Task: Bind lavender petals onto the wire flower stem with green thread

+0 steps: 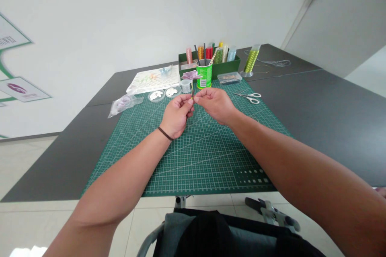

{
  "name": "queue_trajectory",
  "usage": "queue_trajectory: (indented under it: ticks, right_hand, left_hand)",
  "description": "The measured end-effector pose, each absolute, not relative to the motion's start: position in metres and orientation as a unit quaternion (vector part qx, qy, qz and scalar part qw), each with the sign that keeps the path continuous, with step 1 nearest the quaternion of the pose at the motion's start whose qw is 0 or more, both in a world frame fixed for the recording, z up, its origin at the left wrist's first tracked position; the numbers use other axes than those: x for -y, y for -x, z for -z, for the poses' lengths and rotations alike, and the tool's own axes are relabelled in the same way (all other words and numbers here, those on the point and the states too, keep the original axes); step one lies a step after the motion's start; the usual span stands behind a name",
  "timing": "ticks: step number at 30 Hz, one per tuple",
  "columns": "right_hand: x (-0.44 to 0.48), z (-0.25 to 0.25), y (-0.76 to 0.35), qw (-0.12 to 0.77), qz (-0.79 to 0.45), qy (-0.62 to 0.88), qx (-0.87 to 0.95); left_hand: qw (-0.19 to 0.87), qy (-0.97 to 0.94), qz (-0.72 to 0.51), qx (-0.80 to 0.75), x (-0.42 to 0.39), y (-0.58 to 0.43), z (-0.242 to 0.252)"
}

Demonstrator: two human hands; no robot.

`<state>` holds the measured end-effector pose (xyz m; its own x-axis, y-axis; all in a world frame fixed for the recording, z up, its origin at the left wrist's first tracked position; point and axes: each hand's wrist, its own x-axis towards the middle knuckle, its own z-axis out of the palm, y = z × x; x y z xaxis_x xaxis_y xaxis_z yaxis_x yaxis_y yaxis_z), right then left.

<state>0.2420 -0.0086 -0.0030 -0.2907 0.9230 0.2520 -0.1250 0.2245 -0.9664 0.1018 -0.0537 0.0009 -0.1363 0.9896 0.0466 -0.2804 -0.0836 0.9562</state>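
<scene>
Between the thumb and fingers of my left hand (177, 114) is the thin stem of a purple artificial flower (191, 75). The flower stands upright above the hand, its petals at the top. My right hand (215, 103) is closed in a pinch right beside the stem, close to the left fingertips. What the right fingertips pinch is too small to make out. Both hands are over the green cutting mat (193, 152). Behind the flower stands a bright green can (204, 75) holding dark sticks and a thin tool.
White-handled scissors (252, 98) lie right. Behind are a dark green box (224, 69) of thread spools, a lime spool (252, 61) and a clear case (229, 78). Left are small dishes (157, 95), a white board (152, 80) and a plastic bag (123, 105).
</scene>
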Motion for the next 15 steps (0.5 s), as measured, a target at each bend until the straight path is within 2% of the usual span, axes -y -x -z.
queue_trajectory:
  ticks: [11, 15]
  right_hand:
    - [0.0079, 0.0055, -0.2407, 0.498, -0.522, 0.336, 0.606]
    - [0.0094, 0.0045, -0.24, 0.496, -0.521, 0.341, 0.605]
  left_hand:
    - [0.439, -0.46, -0.597, -0.489, 0.0587, -0.1015, -0.0024]
    - [0.45, -0.461, -0.608, -0.464, 0.058, -0.103, -0.0018]
